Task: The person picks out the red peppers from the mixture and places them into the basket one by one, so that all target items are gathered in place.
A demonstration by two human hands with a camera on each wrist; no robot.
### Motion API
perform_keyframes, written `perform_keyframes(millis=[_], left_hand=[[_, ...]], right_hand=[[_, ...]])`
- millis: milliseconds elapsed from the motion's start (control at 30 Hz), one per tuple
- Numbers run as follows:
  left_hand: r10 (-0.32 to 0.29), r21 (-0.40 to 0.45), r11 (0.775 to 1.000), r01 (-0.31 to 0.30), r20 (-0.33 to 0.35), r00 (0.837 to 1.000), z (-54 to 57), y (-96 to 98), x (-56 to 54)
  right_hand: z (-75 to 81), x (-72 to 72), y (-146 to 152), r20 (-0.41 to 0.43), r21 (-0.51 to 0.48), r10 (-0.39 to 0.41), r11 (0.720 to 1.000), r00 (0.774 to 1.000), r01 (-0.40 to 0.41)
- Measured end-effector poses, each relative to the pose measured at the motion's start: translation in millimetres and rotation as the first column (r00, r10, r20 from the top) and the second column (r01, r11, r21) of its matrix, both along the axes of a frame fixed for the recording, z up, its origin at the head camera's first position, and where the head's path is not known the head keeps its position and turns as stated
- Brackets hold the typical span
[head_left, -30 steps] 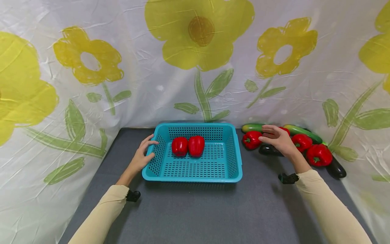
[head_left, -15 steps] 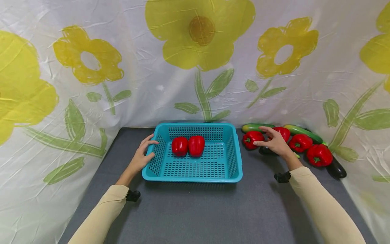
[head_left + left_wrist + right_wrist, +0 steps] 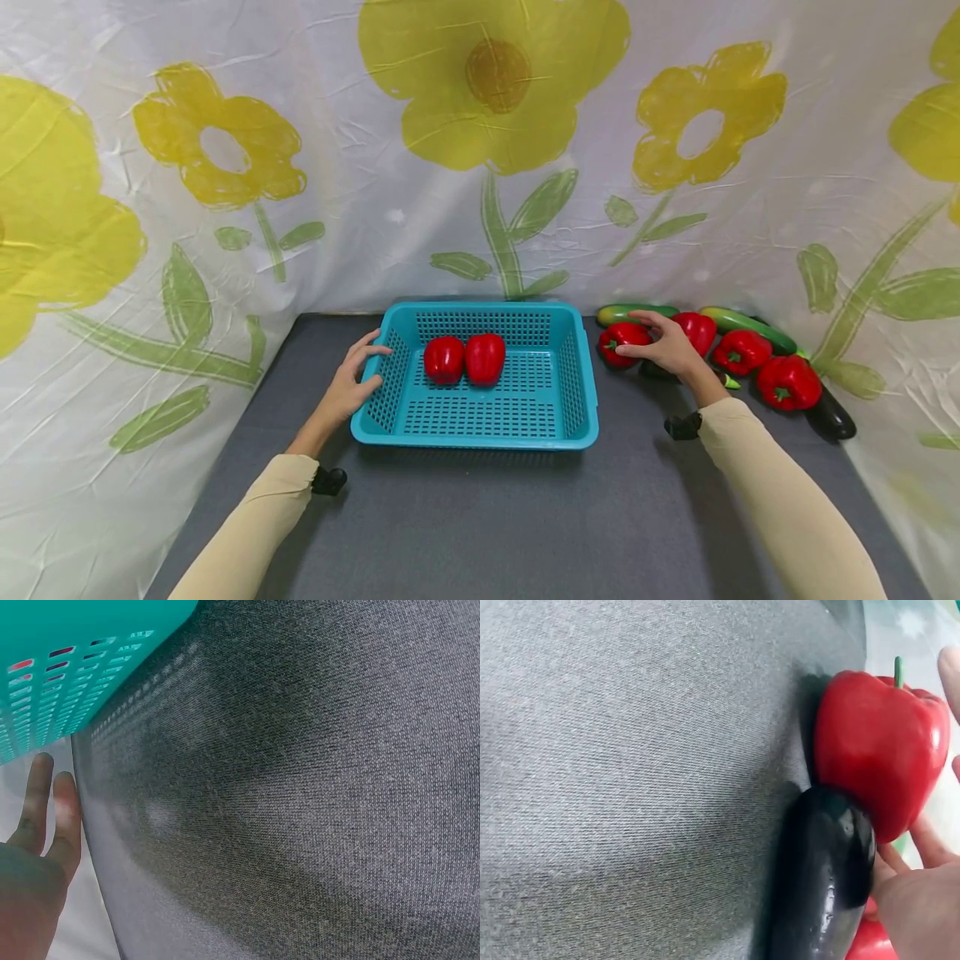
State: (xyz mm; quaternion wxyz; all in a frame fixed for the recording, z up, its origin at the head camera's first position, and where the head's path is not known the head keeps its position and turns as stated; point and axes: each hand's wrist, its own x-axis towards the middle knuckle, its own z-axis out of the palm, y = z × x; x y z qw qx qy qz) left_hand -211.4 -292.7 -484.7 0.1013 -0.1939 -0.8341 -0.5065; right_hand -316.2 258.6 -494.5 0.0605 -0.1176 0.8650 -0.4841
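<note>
My left hand (image 3: 350,383) is at the left rim of a blue perforated plastic basket (image 3: 480,440), its fingers spread loosely; whether they touch the rim is hard to tell. Two red bell peppers (image 3: 463,360) lie side by side inside the basket. To the right, my right hand (image 3: 671,344) reaches over another red bell pepper (image 3: 621,345), thumb and fingers apart around it. In the right wrist view this pepper (image 3: 881,746) sits against a dark eggplant (image 3: 825,877). Contact between the fingers and the pepper is unclear.
Behind and right of my right hand lie more red peppers (image 3: 787,383), a green cucumber (image 3: 637,313), another cucumber (image 3: 750,327) and an eggplant (image 3: 829,417). They rest on a grey cloth-covered table (image 3: 480,525). A flowered curtain (image 3: 330,208) hangs behind.
My right hand has moved left and slightly down, from above the vegetables to around the leftmost pepper outside the basket. My left hand and the basket have stayed in place.
</note>
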Motion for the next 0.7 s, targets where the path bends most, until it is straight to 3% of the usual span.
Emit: perform_keyframes(millis=[400,700], left_hand=[[0.003,0.028,1.0,-0.004,0.007,1.0,4.0,2.2,3.1],[-0.006,-0.017,1.0,0.005,-0.022,1.0,-2.4,-2.0,-0.8]], right_hand=[[-1.7,-4.5,-5.7,0.018,0.015,0.012,1.0,1.0,-0.012],[-0.9,-3.5,-5.6,-0.012,0.004,-0.01,1.0,1.0,0.01]])
